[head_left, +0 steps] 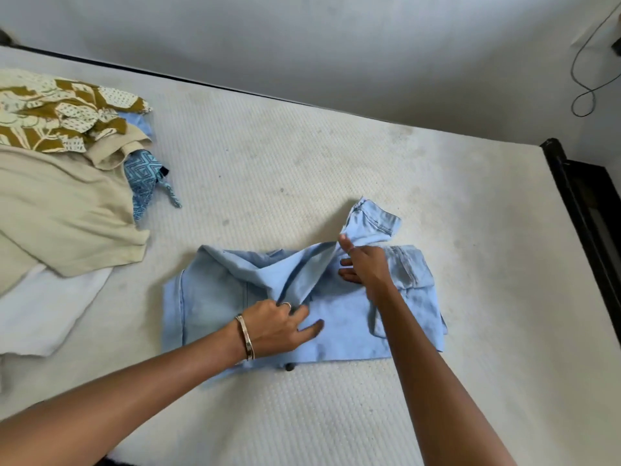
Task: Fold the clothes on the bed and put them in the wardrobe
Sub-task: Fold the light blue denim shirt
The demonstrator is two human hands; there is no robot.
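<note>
Head view: right hand (364, 264) grip pinches denim shirt (336, 327) sleeve; left hand (279, 326) presses it, fingers relaxed.

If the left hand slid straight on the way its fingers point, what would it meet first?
Likely the raised fold of the light blue denim garment that the left hand already touches; further along that line sits the right hand, pinching the cloth. Depth is unclear.
</note>
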